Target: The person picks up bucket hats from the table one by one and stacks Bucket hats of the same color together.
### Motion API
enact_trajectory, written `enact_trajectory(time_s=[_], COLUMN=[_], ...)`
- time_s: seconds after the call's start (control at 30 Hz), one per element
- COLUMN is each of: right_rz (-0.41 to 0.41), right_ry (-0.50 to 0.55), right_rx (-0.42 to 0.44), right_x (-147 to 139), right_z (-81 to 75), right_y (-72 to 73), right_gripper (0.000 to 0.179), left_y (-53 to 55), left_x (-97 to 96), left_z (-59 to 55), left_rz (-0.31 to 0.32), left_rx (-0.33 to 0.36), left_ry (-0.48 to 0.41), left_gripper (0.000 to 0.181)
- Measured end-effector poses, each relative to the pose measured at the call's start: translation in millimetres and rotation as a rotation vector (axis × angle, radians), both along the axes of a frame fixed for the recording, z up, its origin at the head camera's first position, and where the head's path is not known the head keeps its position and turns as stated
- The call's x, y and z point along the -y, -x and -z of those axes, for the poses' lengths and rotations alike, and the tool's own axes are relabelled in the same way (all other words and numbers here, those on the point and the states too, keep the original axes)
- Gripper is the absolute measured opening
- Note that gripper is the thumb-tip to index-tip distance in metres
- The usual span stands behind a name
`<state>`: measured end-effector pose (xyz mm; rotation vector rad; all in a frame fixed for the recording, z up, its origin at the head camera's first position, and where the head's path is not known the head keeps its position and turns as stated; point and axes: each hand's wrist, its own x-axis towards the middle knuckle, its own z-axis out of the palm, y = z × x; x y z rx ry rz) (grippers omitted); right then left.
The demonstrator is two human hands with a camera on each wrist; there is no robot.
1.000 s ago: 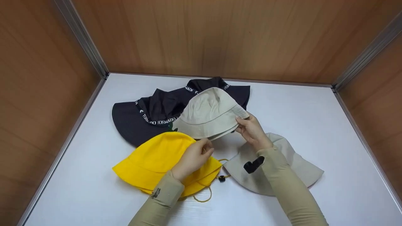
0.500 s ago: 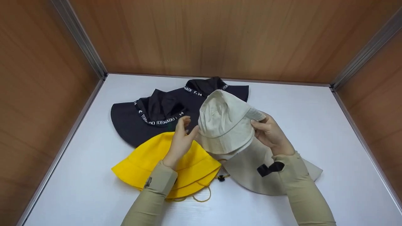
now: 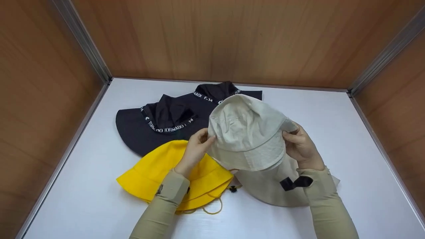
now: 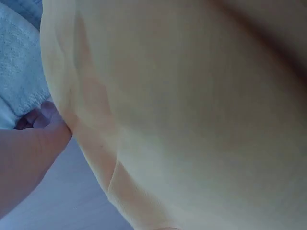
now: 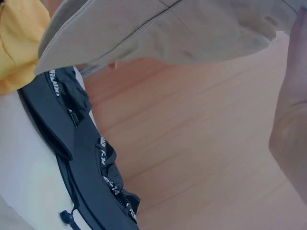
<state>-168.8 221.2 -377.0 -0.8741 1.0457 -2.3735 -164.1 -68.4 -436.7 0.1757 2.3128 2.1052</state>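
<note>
A pale cream bucket hat [image 3: 245,132] is held up over the table between both hands, its crown wrinkled. My right hand [image 3: 302,146] pinches its brim at the right, thumb in front. On the opposite side my left hand [image 3: 194,149] grips the brim's left edge between thumb and fingers. In the left wrist view a sleeve covers most of the picture, and only part of the left hand [image 4: 36,148] shows beside the pale cloth [image 4: 21,67]. The right wrist view has the hat's brim [image 5: 158,33] across its top.
A yellow bucket hat [image 3: 159,166] with a cord lies below the left hand. Partly under the raised hat rests a beige hat [image 3: 275,189]. Black hats [image 3: 132,129] with white lettering lie behind. Wooden panels [image 3: 212,39] wall the white table [image 3: 76,186].
The cream hat has moved right and nearer, turning as my right hand carried it. My left hand came up from above the yellow hat and took hold of the left brim.
</note>
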Motion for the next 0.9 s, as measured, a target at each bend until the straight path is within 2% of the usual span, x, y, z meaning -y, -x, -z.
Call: enact_trajectory(time_s=[0.13,0.3,0.4,0.5,0.63,0.7,0.8,0.9], right_rz=[0.017,0.053,0.108,0.218,0.443,0.570,0.696,0.688], right_ry=[0.005,0.020,-0.009,-0.114,-0.349,-0.484,-0.661,-0.793], right_rx=[0.021,0.075,0.099,0.102,0.106,0.104,0.073,-0.008], right_x=[-9,-24,-36,-50,-62,-66,-66,-62], right_z=[6.3,13.9,19.6,26.5,35.6,39.0,42.5,44.2], right_y=[0.1,2.4,5.1,7.9,9.6,9.4,8.5,7.8], right_gripper=[0.032,0.034,0.036,0.038,0.033,0.025,0.023,0.035], left_y=[-0.6,-1.6,-3.8,-7.3,-16.2,-21.8,-28.9,-33.0], left_x=[-6.1,-11.2,-12.9,-14.1,-15.8,-16.5,-17.0,-17.4], left_z=[0.4,-4.2,-10.4,-17.8,-29.7,-36.1,-46.0,-54.1], left_rz=[-0.004,-0.045,-0.079,-0.085,-0.052,-0.040,-0.027,-0.005], left_rx=[-0.078,-0.118,-0.144,-0.178,-0.254,-0.331,-0.514,-0.700], left_ry=[-0.050,-0.111,-0.125,-0.113,-0.034,0.037,0.168,0.260], left_gripper=[0.015,0.012,0.011,0.009,0.007,0.006,0.004,0.008])
